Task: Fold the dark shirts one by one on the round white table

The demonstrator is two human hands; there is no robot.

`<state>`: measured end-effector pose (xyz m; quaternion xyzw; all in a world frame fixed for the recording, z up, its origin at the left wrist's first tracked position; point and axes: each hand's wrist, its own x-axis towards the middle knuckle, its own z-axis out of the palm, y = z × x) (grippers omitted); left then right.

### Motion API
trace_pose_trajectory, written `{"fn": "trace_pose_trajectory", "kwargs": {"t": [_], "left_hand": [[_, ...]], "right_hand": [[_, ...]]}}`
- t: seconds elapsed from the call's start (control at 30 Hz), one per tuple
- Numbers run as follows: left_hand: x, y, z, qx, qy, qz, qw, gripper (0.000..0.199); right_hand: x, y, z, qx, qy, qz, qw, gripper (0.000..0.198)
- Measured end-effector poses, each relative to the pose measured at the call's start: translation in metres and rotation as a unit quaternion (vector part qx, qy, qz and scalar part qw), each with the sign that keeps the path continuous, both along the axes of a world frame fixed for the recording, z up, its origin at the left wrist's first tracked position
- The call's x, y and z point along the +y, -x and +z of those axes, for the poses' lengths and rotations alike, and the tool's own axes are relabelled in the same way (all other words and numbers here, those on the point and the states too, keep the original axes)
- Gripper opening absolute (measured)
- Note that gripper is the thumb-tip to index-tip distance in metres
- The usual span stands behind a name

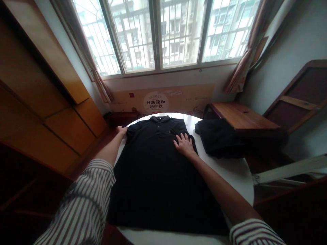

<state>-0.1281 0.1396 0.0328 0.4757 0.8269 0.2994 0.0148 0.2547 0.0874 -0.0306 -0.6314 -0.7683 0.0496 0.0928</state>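
Observation:
A black polo shirt (158,177) lies spread front side up on a white round table (230,173), its collar toward the window. Its right-hand sleeve seems folded inward over the chest. At the shirt's left sleeve, my left hand (122,130) is closed on the cloth near the table's edge; its fingertips are partly hidden. My right hand (184,144) rests flat on the chest at the right side, fingers spread. To the right, a pile of folded black cloth (219,137) sits on the table.
Beyond the table's right side stands a wooden desk (245,114), with a dark framed panel (298,98) leaning behind it. A white metal bar (293,168) reaches in from the right. Wooden cabinets (63,126) line the left. A barred window (178,34) is ahead.

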Motion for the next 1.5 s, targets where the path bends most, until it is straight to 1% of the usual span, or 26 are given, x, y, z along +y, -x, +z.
{"fn": "trace_pose_trajectory", "kwargs": {"t": [0.03,0.1,0.2,0.27,0.3,0.37,0.43,0.53,0.6,0.73,0.8,0.9,1.07,1.13,1.2,1.27,1.33,1.37,1.4,1.47,1.5], "left_hand": [[0.002,-0.005,0.0,0.01,-0.005,-0.02,1.0,0.037],[0.004,-0.019,-0.005,0.034,-0.008,-0.087,0.996,0.039],[-0.001,-0.041,-0.025,0.048,0.023,-0.205,0.977,0.035],[-0.005,-0.05,-0.039,0.048,0.049,-0.247,0.967,0.027],[-0.005,-0.052,-0.044,0.048,0.057,-0.252,0.965,0.023],[-0.002,-0.051,-0.048,0.048,0.061,-0.237,0.968,0.026],[0.008,-0.044,-0.045,0.048,0.056,-0.2,0.977,0.031],[0.026,-0.03,-0.036,0.04,0.047,-0.137,0.989,0.028],[0.038,-0.023,-0.033,0.025,0.05,-0.107,0.993,0.027],[0.06,-0.018,-0.036,-0.015,0.065,-0.064,0.996,0.029],[0.068,-0.018,-0.04,-0.035,0.073,-0.049,0.996,0.029],[0.075,-0.018,-0.043,-0.052,0.076,-0.035,0.995,0.024],[0.074,-0.013,-0.043,-0.048,0.076,-0.014,0.996,0.023],[0.071,-0.014,-0.04,-0.034,0.076,-0.021,0.996,0.024],[0.066,-0.019,-0.035,-0.011,0.065,-0.049,0.997,0.026],[0.056,-0.029,-0.031,0.015,0.042,-0.09,0.995,0.029],[0.036,-0.041,-0.031,0.05,0.013,-0.168,0.984,0.031],[0.021,-0.047,-0.033,0.071,-0.004,-0.225,0.972,0.032],[0.002,-0.053,-0.035,0.093,-0.02,-0.292,0.952,0.031],[-0.045,-0.064,-0.042,0.13,-0.039,-0.426,0.894,0.031],[-0.072,-0.068,-0.046,0.139,-0.034,-0.477,0.867,0.031]], "right_hand": [[0.0,0.0,0.0,0.0,0.001,0.0,1.0,0.061],[0.0,0.0,0.0,0.0,0.0,0.002,1.0,0.061],[0.0,0.0,0.0,0.003,-0.003,0.001,1.0,0.061],[0.0,0.001,-0.001,0.005,-0.003,0.001,1.0,0.061],[0.0,0.001,-0.001,0.004,-0.002,0.001,1.0,0.061],[0.0,0.001,-0.002,0.001,-0.006,0.002,1.0,0.061],[0.0,0.001,-0.003,-0.003,-0.011,0.001,1.0,0.061],[0.0,0.001,-0.004,-0.006,-0.01,0.0,1.0,0.061],[0.0,0.0,-0.003,-0.006,-0.004,0.0,1.0,0.061],[0.0,0.0,-0.001,-0.002,-0.005,0.0,1.0,0.061],[-0.001,0.0,-0.001,0.002,-0.008,0.001,1.0,0.06],[-0.002,0.0,-0.001,0.002,-0.008,-0.002,1.0,0.06],[-0.002,-0.001,-0.002,-0.002,-0.008,-0.002,1.0,0.06],[-0.002,-0.001,-0.002,-0.002,-0.011,-0.003,1.0,0.06],[-0.002,-0.002,-0.002,-0.002,-0.009,-0.002,1.0,0.06],[-0.002,-0.002,-0.002,-0.001,-0.004,-0.001,1.0,0.06],[-0.002,-0.002,-0.002,0.003,-0.004,-0.001,1.0,0.06],[-0.002,-0.002,-0.002,0.004,-0.011,-0.001,1.0,0.06],[-0.002,-0.001,-0.001,0.006,-0.024,0.0,1.0,0.06],[-0.003,0.001,0.002,0.004,-0.066,0.015,0.998,0.058],[-0.004,0.003,0.004,0.0,-0.086,0.03,0.996,0.056]]}}
